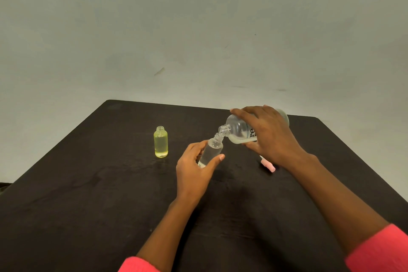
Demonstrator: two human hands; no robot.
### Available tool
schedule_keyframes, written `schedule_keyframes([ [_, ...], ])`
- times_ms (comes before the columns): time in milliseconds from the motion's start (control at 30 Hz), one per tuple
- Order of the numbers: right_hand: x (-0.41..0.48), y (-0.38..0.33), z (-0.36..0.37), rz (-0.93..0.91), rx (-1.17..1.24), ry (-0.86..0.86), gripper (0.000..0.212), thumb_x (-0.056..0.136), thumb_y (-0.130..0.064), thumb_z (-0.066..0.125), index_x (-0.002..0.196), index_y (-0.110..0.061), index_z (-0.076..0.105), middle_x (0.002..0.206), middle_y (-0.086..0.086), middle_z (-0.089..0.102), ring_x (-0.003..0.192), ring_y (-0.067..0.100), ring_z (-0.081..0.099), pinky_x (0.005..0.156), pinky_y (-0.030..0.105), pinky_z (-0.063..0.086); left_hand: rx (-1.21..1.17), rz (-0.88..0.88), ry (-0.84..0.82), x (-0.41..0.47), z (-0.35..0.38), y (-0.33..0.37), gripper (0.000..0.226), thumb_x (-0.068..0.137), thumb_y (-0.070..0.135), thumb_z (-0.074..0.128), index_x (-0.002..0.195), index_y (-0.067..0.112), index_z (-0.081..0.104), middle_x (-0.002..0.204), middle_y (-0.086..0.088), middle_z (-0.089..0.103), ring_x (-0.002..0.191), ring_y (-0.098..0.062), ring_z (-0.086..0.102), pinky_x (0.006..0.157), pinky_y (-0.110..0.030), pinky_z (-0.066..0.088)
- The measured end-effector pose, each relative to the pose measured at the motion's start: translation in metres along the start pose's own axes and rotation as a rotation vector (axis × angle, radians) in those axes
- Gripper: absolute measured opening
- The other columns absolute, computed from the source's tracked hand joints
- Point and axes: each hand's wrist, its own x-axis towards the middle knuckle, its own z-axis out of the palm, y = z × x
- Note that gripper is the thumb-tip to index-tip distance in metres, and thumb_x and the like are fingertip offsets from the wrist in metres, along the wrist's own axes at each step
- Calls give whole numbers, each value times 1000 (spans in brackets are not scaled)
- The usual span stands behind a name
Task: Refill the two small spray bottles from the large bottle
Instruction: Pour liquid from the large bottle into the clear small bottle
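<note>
From the head camera, your right hand has its fingers wrapped over the large bottle, which is tipped on its side with its open neck angled down at the mouth of the clear small bottle. Your left hand pinches that small bottle between thumb and fingers, tilted toward the large one, above the dark table. The yellow small bottle stands upright and uncapped well to the left, and a pink cap lies on the table just beneath your right wrist.

Dim, even light, soft shadows, slightly soft focus, wide-angle edge bending.
</note>
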Motion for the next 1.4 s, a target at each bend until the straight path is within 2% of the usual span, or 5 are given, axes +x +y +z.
schedule_keyframes([
  [233, 0, 0, -1, -3, 1, 4, 78, 57, -17, 85, 128, -20, 54, 112, 7, 63, 101, 30, 59, 93, 45, 42, 3, -6, 4, 1, 0, 0, 40, 73, 26, 82, 104, 40, 63, 103, 13, 66, 97, -5, 64, 85, -37, 55],
  [400, 1, 0, 0, -5, 5, -4, 79, 56, -16, 85, 129, -20, 54, 113, 7, 62, 103, 30, 59, 94, 46, 41, 18, -7, 4, 1, 0, 0, 39, 73, 27, 82, 107, 33, 64, 103, 13, 66, 97, -4, 63, 85, -35, 55],
  [1033, 0, 0, 2, 15, 11, -31, 81, 58, -18, 85, 131, -22, 50, 117, 7, 61, 106, 29, 57, 98, 45, 38, 32, -13, 12, 0, 0, 1, 38, 73, 26, 82, 107, 32, 65, 102, 14, 65, 96, -4, 63, 85, -35, 55],
  [1200, -2, -5, 5, 140, 176, -82, 80, 66, -25, 80, 136, -29, 44, 125, -1, 56, 114, 22, 51, 97, 35, 36, 17, -27, 25, 1, 0, -2, 39, 73, 26, 82, 109, 29, 66, 102, 12, 66, 96, -7, 64, 83, -40, 55],
  [1400, -11, -15, 19, 310, 479, -120, 84, 63, -27, 84, 135, -33, 42, 123, -5, 55, 110, 15, 52, 95, 35, 45, 27, -36, 28, 2, 0, -2, 42, 73, 28, 81, 112, 23, 65, 103, 12, 65, 96, -7, 64, 83, -36, 56],
])
